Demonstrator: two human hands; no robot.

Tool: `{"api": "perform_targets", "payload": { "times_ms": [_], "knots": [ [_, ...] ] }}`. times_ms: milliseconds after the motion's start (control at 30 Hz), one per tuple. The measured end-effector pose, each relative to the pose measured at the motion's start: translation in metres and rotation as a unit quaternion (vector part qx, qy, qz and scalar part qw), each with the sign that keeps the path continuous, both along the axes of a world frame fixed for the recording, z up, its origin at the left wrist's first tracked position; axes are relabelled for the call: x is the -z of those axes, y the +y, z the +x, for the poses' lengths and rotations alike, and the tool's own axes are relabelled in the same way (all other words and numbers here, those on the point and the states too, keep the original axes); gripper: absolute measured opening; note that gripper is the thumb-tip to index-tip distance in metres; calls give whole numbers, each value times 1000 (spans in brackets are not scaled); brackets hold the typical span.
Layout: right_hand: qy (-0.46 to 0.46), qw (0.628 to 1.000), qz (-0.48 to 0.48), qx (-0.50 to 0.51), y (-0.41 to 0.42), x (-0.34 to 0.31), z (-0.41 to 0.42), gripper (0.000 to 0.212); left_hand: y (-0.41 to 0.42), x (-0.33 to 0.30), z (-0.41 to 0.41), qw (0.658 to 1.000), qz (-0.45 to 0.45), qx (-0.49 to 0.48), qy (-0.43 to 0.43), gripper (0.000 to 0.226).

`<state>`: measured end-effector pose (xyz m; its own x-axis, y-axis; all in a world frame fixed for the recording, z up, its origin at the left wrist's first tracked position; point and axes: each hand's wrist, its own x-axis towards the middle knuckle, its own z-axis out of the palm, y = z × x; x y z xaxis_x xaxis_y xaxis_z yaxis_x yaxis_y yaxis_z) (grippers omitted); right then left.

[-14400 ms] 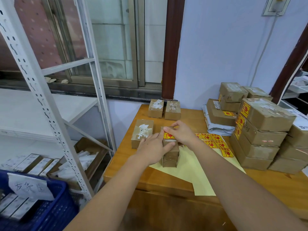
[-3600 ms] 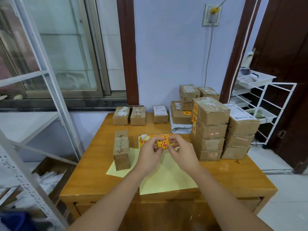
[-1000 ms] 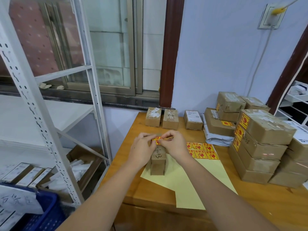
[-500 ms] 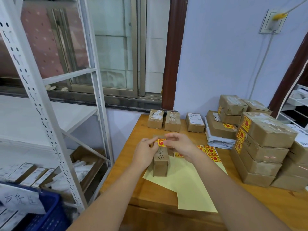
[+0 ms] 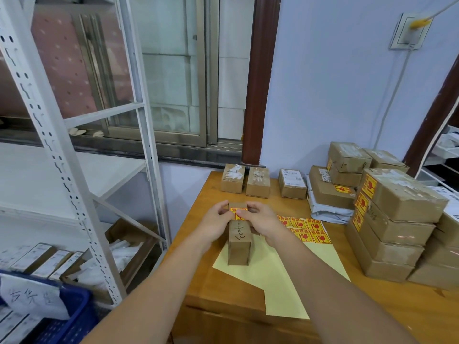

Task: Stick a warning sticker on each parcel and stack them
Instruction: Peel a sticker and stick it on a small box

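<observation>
Brown cardboard parcel [image 5: 239, 240] stands on yellow backing paper [image 5: 268, 276] on the worktop [image 5: 372, 306]; left hand [image 5: 215, 223] and right hand [image 5: 263, 223] grasp it, fingertips pressing a yellow-red warning sticker [image 5: 237, 211] onto its top.

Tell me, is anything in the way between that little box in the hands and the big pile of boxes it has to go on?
Nothing visible blocks it. Both hands, left and right, hold the small parcel. Between it and the stickered stack lie only flat things: the sticker sheet and its yellow backing paper.
</observation>
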<state>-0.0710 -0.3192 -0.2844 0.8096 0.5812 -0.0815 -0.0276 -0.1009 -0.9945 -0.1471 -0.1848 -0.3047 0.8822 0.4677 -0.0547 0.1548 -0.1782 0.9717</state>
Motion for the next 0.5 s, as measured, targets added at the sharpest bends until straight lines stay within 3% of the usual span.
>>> {"api": "perform_targets", "payload": {
  "times_ms": [500],
  "knots": [
    [-11,1000,20,0,-4,0,-5,16,-9,3,19,993,-82,-80,-20,24]
  ]
}}
